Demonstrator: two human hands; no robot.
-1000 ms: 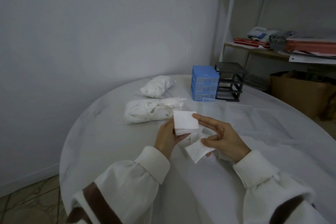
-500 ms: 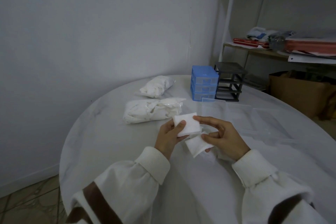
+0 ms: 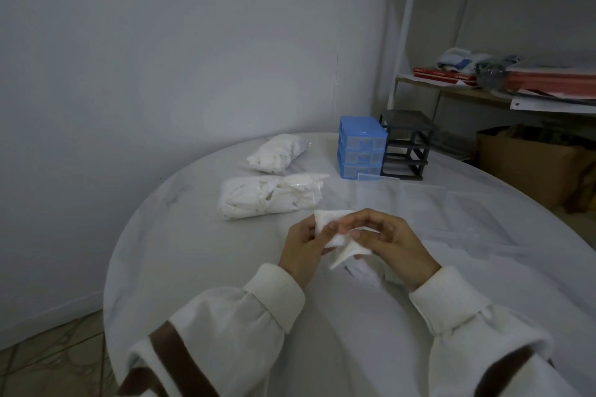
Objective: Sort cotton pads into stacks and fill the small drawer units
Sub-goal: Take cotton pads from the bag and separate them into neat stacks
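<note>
On the round white surface (image 3: 193,267), two clear bags of cotton pads lie at about 10 and 11 o'clock from the hands: the nearer bag (image 3: 267,196) just beyond the left hand, the farther bag (image 3: 277,153) behind it toward the wall. At 12 to 1 o'clock stand the blue drawer unit (image 3: 361,151) and, touching its right side, a black drawer frame (image 3: 408,145) with open bays. Clear plastic drawers (image 3: 419,200) lie flat on the surface between these units and the hands. Past the surface at 2 o'clock are a shelf (image 3: 451,90) with red books and papers, and a cardboard box (image 3: 529,164) on the floor below it.

Both hands meet above the near middle of the surface, sleeves white. The left hand (image 3: 303,248) has its thumb and fingers curled round a square cotton pad (image 3: 329,222), its grip clamped on the pad's left edge. The right hand (image 3: 390,242) arches over from 3 o'clock, fingertips bent down onto the same pad, while its lower fingers pinch a second pad (image 3: 348,253) that hangs tilted beneath. More loose pads (image 3: 361,271) lie on the surface right under the hands
</note>
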